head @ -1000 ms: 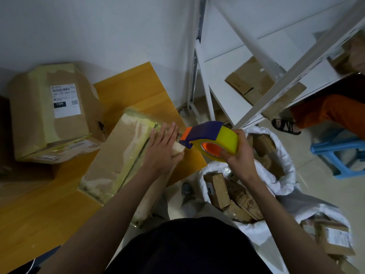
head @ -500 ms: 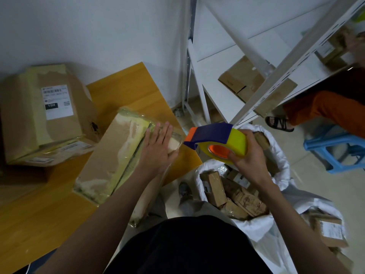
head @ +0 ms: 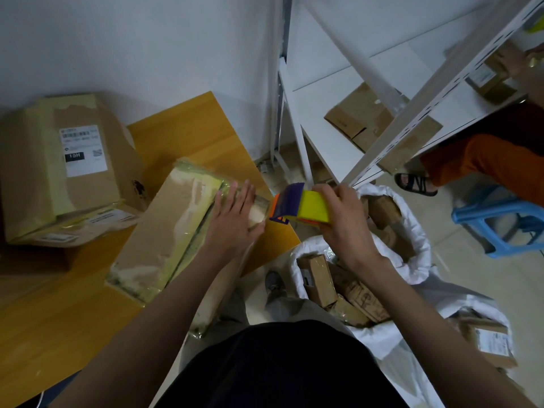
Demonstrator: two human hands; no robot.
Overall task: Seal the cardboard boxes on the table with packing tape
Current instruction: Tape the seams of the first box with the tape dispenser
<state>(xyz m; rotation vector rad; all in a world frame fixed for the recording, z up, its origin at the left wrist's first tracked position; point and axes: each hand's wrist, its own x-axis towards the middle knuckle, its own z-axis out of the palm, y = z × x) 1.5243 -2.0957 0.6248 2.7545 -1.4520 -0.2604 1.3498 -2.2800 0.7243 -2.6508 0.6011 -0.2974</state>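
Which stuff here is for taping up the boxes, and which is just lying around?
For the job: tape dispenser in the right hand; long box under the left hand; labelled box.

Lying about: white sack, blue stool, shelf.

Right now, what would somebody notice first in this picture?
Probably the bright yellow and purple tape gun gripped in the right hand at the table's edge. Beside it, the left hand presses flat on a taped cardboard box lying on the orange table.
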